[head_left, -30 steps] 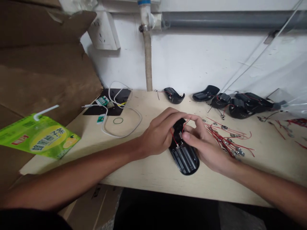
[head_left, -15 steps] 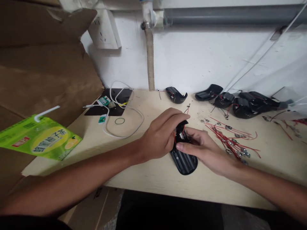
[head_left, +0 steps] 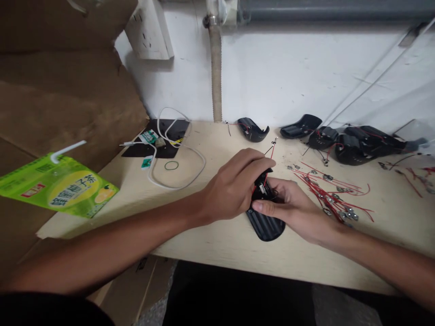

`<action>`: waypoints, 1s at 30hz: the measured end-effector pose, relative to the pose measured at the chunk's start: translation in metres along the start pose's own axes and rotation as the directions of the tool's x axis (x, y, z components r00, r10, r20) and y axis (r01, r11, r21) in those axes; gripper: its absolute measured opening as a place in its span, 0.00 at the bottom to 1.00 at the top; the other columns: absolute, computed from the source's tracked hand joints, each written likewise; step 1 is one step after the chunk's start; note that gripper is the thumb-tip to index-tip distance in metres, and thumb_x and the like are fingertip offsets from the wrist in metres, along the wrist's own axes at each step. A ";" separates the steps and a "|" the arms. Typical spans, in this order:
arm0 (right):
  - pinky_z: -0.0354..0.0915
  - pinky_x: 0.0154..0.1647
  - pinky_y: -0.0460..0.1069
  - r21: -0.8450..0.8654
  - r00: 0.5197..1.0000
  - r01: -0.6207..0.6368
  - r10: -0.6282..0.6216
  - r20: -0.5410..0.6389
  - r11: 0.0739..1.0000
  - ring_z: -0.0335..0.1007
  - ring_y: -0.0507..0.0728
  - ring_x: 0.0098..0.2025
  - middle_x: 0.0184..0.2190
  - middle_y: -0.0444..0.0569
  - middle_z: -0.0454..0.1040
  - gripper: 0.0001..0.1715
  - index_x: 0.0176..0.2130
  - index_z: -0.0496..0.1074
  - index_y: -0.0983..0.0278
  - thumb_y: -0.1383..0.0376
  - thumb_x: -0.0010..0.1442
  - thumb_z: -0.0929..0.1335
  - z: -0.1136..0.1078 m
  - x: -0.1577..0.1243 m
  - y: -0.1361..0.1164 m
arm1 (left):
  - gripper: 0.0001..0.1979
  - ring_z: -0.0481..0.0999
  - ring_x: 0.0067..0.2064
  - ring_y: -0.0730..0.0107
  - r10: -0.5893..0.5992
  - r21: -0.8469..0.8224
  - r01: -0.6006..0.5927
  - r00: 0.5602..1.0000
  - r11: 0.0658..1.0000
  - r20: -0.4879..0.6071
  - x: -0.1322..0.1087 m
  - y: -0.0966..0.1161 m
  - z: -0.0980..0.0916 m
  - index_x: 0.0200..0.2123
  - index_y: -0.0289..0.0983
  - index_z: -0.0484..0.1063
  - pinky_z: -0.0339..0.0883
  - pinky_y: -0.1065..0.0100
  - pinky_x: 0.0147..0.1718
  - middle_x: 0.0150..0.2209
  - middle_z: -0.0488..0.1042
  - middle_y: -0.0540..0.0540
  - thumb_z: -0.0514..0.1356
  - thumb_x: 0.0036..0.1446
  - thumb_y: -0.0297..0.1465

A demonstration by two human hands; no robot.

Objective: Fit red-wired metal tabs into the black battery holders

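Observation:
A curved black plastic shell [head_left: 267, 225] with ribs lies on the table near the front edge, with red and black wires at its upper part. My left hand [head_left: 234, 183] wraps over the shell's upper left side, fingers bent around it. From the right, my right hand [head_left: 292, 201] grips the shell's middle, thumb on its inner face. A small metal contact [head_left: 273, 143] on thin wires sticks out past my left fingertips. Part of the shell's upper end is hidden under my left hand. Right of my hands lies a pile of red wires with metal tabs [head_left: 328, 199].
Several more black shells [head_left: 301, 127] stand along the wall. On the left are a white cable [head_left: 204, 165], a dark flat sheet [head_left: 136, 151], a green rubber band [head_left: 171, 165] and a green drink pouch [head_left: 68, 185] with a straw. A cardboard box [head_left: 68, 90] rises behind the pouch.
The camera view has shifted slightly, so the scene sits a little higher and to the right. Both hands keep their hold on the shell, with little visible movement.

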State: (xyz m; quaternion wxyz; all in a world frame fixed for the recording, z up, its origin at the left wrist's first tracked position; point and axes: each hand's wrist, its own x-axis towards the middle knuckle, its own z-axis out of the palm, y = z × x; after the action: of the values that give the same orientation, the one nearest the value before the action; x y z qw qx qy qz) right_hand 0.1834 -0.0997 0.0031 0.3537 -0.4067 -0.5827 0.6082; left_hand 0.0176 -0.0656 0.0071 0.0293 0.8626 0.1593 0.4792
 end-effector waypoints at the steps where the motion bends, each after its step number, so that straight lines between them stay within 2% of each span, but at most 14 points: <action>1: 0.54 0.27 0.47 -0.013 1.000 0.006 -0.006 -0.002 1.000 0.58 0.51 0.29 0.26 0.43 0.64 0.17 0.31 0.67 0.65 0.60 0.47 0.75 0.000 0.000 0.000 | 0.15 0.70 0.43 0.66 0.000 0.004 0.000 1.000 1.000 -0.002 0.000 0.000 0.000 0.48 0.32 0.65 0.71 0.63 0.40 0.42 0.68 0.38 0.44 0.62 0.21; 4: 0.56 0.28 0.47 -0.027 1.000 0.024 -0.024 -0.009 0.999 0.59 0.52 0.30 0.26 0.43 0.64 0.14 0.31 0.67 0.65 0.62 0.49 0.73 0.001 -0.001 -0.001 | 0.16 0.70 0.43 0.67 -0.003 0.017 0.003 1.000 1.000 0.002 0.000 0.000 0.001 0.48 0.33 0.64 0.71 0.64 0.39 0.42 0.68 0.39 0.43 0.62 0.20; 10: 0.52 0.26 0.46 0.000 1.000 0.011 -0.011 -0.003 1.000 0.55 0.50 0.28 0.24 0.41 0.61 0.13 0.29 0.66 0.65 0.64 0.50 0.74 -0.001 0.001 0.001 | 0.15 0.71 0.44 0.66 -0.016 0.018 0.015 1.000 1.000 0.023 0.001 0.000 0.000 0.47 0.32 0.65 0.72 0.64 0.39 0.42 0.68 0.38 0.44 0.61 0.20; 16: 0.60 0.35 0.46 0.229 0.995 0.002 -0.025 0.097 0.973 0.64 0.51 0.35 0.33 0.46 0.69 0.17 0.38 0.71 0.66 0.58 0.53 0.73 -0.006 0.002 0.005 | 0.18 0.71 0.44 0.69 -0.067 0.001 0.067 0.997 0.998 -0.030 0.002 -0.003 -0.001 0.48 0.33 0.66 0.72 0.67 0.39 0.42 0.69 0.40 0.44 0.59 0.18; 19: 0.63 0.39 0.47 0.242 0.994 -0.029 0.001 0.113 0.970 0.67 0.52 0.39 0.37 0.47 0.71 0.19 0.42 0.70 0.65 0.60 0.52 0.74 -0.005 0.001 0.004 | 0.19 0.72 0.44 0.69 -0.075 -0.009 0.075 0.996 0.997 -0.037 0.001 -0.003 -0.001 0.47 0.33 0.67 0.72 0.67 0.39 0.42 0.69 0.40 0.45 0.57 0.17; 21: 0.66 0.40 0.49 0.241 0.993 -0.047 0.018 0.119 0.969 0.70 0.53 0.38 0.36 0.47 0.71 0.20 0.42 0.68 0.65 0.62 0.51 0.75 -0.002 0.000 0.004 | 0.19 0.71 0.44 0.69 -0.075 -0.011 0.075 0.996 0.997 -0.039 0.001 -0.003 0.000 0.47 0.32 0.67 0.72 0.67 0.39 0.42 0.69 0.40 0.45 0.56 0.17; 24: 0.70 0.36 0.53 0.308 0.986 -0.120 0.077 0.149 0.944 0.74 0.55 0.32 0.30 0.45 0.73 0.21 0.41 0.64 0.64 0.63 0.51 0.75 0.001 0.000 0.003 | 0.20 0.71 0.44 0.69 -0.079 -0.009 0.079 0.996 0.997 -0.037 0.001 -0.002 -0.001 0.47 0.31 0.67 0.71 0.67 0.39 0.42 0.69 0.39 0.45 0.55 0.16; 27: 0.71 0.29 0.52 0.360 0.977 -0.197 0.151 0.153 0.912 0.75 0.56 0.26 0.25 0.43 0.73 0.23 0.41 0.62 0.63 0.62 0.51 0.75 0.003 0.000 0.001 | 0.20 0.72 0.43 0.70 -0.108 -0.013 0.107 0.993 0.994 -0.042 0.003 -0.002 -0.001 0.47 0.31 0.67 0.71 0.68 0.39 0.42 0.69 0.40 0.45 0.54 0.15; 30: 0.71 0.26 0.50 0.375 0.976 -0.213 0.178 0.126 0.902 0.75 0.56 0.24 0.24 0.43 0.72 0.23 0.40 0.63 0.63 0.63 0.49 0.75 0.004 -0.001 -0.003 | 0.20 0.72 0.43 0.70 -0.121 -0.021 0.120 0.992 0.993 -0.042 0.004 -0.003 -0.002 0.47 0.32 0.67 0.71 0.68 0.39 0.42 0.70 0.41 0.46 0.54 0.15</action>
State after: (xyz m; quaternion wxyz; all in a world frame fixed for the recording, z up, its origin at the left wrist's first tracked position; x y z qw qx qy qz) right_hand 0.1803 -0.1016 0.0060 0.3381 -0.3579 -0.4227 0.7609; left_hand 0.0174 -0.0619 0.0103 0.0625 0.8405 0.2071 0.4967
